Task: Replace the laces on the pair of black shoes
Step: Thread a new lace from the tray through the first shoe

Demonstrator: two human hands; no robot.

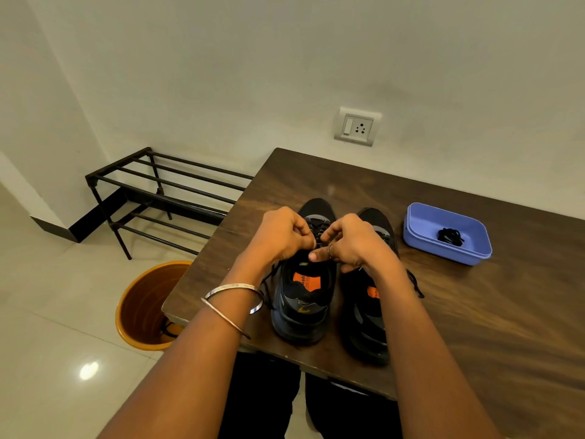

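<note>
We have both hands curled over the left black mesh sneaker (pixel 302 299), which stands heel toward us at the near edge of the dark wood-grain table (pixel 474 327). Our left hand (pixel 281 236) and right hand (pixel 351 245) each pinch the thin black lace (pixel 316 240) at the top eyelets. We judge this shoe nearly laced, perhaps being tied (whether with the new lace we cannot tell). The right black sneaker (pixel 368 315) stands just beside it, a loose lace end trailing off its far side. One coiled black cord lace (pixel 449 236) lies in the smooth lilac plastic tray (pixel 418 236) toward the table's right edge, so one shoe likely remains. Something dark lies in the glossy orange plastic bin (pixel 139 299) on the floor.
</note>
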